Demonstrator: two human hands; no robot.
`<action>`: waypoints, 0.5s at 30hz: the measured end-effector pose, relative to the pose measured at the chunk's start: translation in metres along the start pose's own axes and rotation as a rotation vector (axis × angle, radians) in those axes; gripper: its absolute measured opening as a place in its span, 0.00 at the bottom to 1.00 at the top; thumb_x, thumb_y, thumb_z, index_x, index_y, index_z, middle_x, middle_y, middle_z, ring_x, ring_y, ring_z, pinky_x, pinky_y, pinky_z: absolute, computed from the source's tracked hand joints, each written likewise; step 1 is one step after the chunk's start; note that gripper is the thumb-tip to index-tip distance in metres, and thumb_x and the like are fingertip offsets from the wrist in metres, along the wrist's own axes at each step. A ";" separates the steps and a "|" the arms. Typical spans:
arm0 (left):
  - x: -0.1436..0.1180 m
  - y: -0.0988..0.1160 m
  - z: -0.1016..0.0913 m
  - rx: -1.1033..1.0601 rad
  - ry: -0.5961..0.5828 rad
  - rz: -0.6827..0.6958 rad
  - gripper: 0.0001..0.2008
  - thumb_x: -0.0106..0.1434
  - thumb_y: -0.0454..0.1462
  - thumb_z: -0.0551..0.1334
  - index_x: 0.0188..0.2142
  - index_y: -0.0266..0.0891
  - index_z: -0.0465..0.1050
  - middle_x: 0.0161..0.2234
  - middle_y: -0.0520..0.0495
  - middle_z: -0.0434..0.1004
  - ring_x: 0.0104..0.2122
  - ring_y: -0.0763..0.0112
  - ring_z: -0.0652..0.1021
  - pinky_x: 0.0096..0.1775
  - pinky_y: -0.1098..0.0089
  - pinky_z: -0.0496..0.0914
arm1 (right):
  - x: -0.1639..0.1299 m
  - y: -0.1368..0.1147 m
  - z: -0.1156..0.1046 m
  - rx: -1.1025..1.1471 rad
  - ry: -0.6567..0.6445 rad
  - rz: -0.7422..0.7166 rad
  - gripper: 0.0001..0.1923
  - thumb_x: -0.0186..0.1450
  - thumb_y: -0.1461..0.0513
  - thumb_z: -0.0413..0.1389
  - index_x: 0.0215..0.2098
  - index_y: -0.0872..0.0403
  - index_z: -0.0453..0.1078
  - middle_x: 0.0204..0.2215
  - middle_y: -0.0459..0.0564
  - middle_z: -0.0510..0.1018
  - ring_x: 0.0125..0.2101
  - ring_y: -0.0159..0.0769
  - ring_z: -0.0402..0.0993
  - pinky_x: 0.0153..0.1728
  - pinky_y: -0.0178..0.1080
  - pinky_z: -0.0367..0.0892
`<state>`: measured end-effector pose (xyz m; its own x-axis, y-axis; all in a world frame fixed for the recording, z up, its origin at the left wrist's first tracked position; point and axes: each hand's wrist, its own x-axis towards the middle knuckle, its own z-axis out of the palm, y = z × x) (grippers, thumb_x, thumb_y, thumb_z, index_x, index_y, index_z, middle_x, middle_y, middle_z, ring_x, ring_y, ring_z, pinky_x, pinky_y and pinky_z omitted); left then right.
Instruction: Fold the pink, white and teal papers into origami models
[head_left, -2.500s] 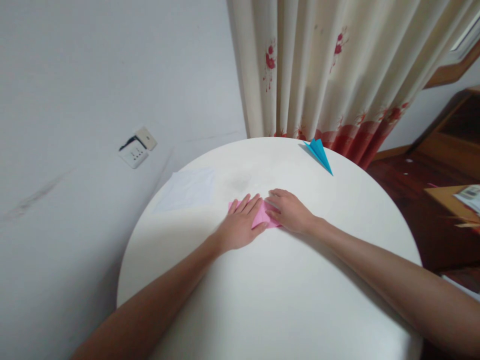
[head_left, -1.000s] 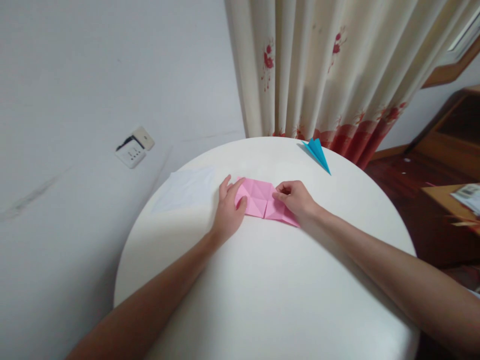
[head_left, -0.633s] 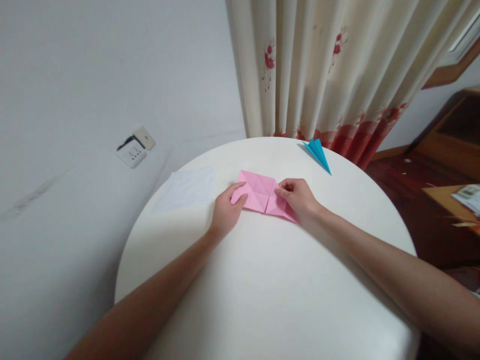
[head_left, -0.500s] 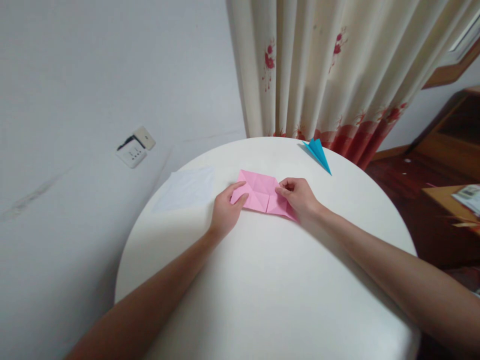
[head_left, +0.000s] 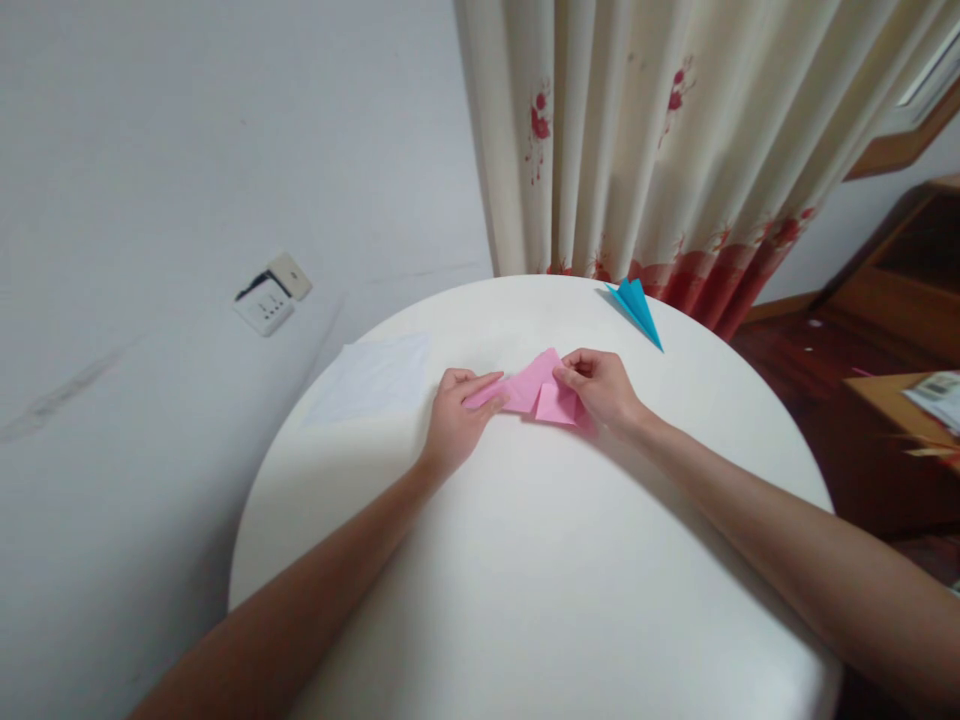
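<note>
A creased pink paper (head_left: 536, 392) lies on the round white table (head_left: 540, 560), partly lifted and folded up in the middle. My left hand (head_left: 456, 425) pinches its left end between thumb and fingers. At the right end my right hand (head_left: 600, 388) grips the paper, fingers curled over its edge. Both forearms rest across the tabletop.
A blue paper plane (head_left: 637, 308) sits near the table's far edge. A white sheet (head_left: 371, 378) lies at the left side. Behind the table hang flowered curtains (head_left: 660, 140). A wall socket (head_left: 270, 295) is on the left wall. Wooden furniture (head_left: 900, 300) stands to the right.
The pink paper was pressed flat under both hands, then opened out wide. Now its far edge has been raised and the sheet is folding together between my hands.
</note>
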<state>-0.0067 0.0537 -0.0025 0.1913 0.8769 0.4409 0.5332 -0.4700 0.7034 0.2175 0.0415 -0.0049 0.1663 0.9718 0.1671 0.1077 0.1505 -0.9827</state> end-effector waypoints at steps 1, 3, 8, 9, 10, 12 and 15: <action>0.000 0.000 0.000 -0.015 0.003 0.023 0.13 0.60 0.44 0.68 0.43 0.43 0.82 0.43 0.45 0.72 0.45 0.64 0.76 0.53 0.62 0.71 | 0.000 0.000 0.000 0.000 -0.001 -0.009 0.19 0.54 0.48 0.65 0.26 0.56 0.71 0.23 0.47 0.74 0.22 0.30 0.66 0.22 0.33 0.59; -0.001 0.001 0.001 -0.070 -0.039 0.050 0.11 0.62 0.45 0.66 0.38 0.41 0.83 0.42 0.45 0.76 0.44 0.63 0.78 0.51 0.63 0.72 | 0.000 -0.001 0.000 -0.005 -0.010 -0.031 0.19 0.54 0.48 0.65 0.26 0.56 0.71 0.23 0.47 0.74 0.23 0.30 0.66 0.23 0.34 0.60; -0.004 0.012 -0.003 -0.125 -0.217 -0.066 0.16 0.65 0.46 0.62 0.38 0.38 0.83 0.34 0.48 0.84 0.37 0.60 0.81 0.40 0.67 0.73 | -0.002 -0.006 0.000 0.015 -0.069 -0.038 0.22 0.52 0.46 0.66 0.24 0.56 0.71 0.21 0.47 0.74 0.22 0.30 0.65 0.23 0.34 0.59; -0.004 0.015 -0.005 -0.133 -0.240 -0.084 0.16 0.64 0.46 0.62 0.39 0.37 0.83 0.36 0.48 0.84 0.38 0.60 0.81 0.39 0.68 0.73 | -0.004 -0.008 0.000 0.024 -0.087 -0.033 0.22 0.51 0.46 0.67 0.24 0.56 0.71 0.20 0.46 0.73 0.21 0.30 0.64 0.22 0.34 0.57; -0.004 0.017 -0.006 -0.150 -0.267 -0.100 0.17 0.64 0.46 0.63 0.40 0.36 0.83 0.37 0.48 0.84 0.38 0.60 0.81 0.39 0.69 0.72 | -0.005 -0.010 0.001 0.031 -0.107 -0.027 0.23 0.51 0.46 0.67 0.23 0.56 0.71 0.20 0.46 0.72 0.20 0.29 0.63 0.21 0.34 0.56; -0.004 0.020 -0.009 -0.216 -0.334 -0.146 0.19 0.62 0.48 0.64 0.41 0.35 0.83 0.37 0.46 0.84 0.37 0.60 0.81 0.37 0.70 0.72 | -0.008 -0.013 0.002 0.031 -0.139 -0.020 0.23 0.51 0.46 0.67 0.23 0.56 0.71 0.19 0.46 0.72 0.20 0.28 0.61 0.21 0.34 0.55; -0.003 0.020 -0.013 -0.310 -0.452 -0.252 0.22 0.60 0.51 0.65 0.41 0.33 0.82 0.33 0.44 0.83 0.31 0.63 0.80 0.31 0.71 0.70 | -0.012 -0.016 0.005 -0.007 -0.190 -0.025 0.22 0.51 0.46 0.68 0.23 0.56 0.72 0.21 0.47 0.74 0.21 0.29 0.62 0.22 0.35 0.57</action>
<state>-0.0070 0.0403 0.0173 0.4578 0.8890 0.0071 0.3556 -0.1905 0.9150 0.2087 0.0285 0.0086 -0.0249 0.9847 0.1726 0.1168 0.1744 -0.9777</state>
